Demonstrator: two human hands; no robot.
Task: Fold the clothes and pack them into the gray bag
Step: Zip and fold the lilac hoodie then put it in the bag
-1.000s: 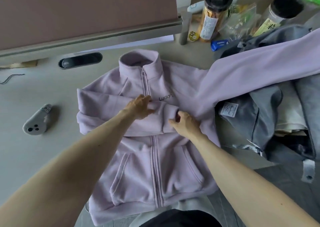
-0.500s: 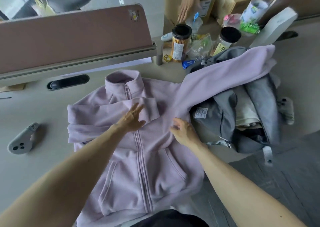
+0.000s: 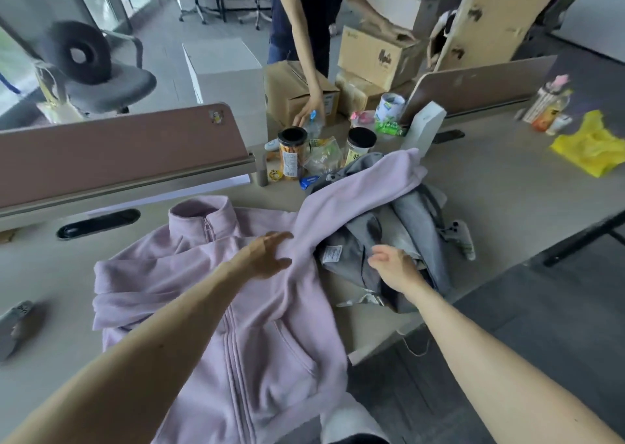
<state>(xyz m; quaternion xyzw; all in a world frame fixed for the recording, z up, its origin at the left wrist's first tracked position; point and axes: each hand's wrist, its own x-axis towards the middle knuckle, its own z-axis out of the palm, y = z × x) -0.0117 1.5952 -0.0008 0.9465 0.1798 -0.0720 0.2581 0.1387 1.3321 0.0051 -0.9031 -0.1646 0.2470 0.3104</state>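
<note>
Both hands have been shifted rightward since half a second ago. The left hand (image 3: 265,257) has been taken off the folded cuff and laid at the root of the loose sleeve (image 3: 358,186). The right hand (image 3: 392,267) has been moved off the fleece and is now over the gray bag (image 3: 416,220), centre right of frame.

The lilac jacket (image 3: 270,342) is spread zipper-up on the desk (image 3: 490,179), lower centre. One sleeve (image 3: 142,291) is already folded across the chest at centre left. The other is draped up and right over the bag's open mouth, so the bag is blocked until that sleeve is folded in.

Left hand: fingers spread and mostly straight, pressed flat on the fabric, nothing pinched. Probably placed there to pin the shoulder as a hinge for the fold.

Right hand: fingers loosely curled, nothing seen held. Whether the bag is touched cannot be told. It is likely being sent for the loose sleeve.

Folding is judged about half done, and nothing of this jacket is packed yet.
</note>
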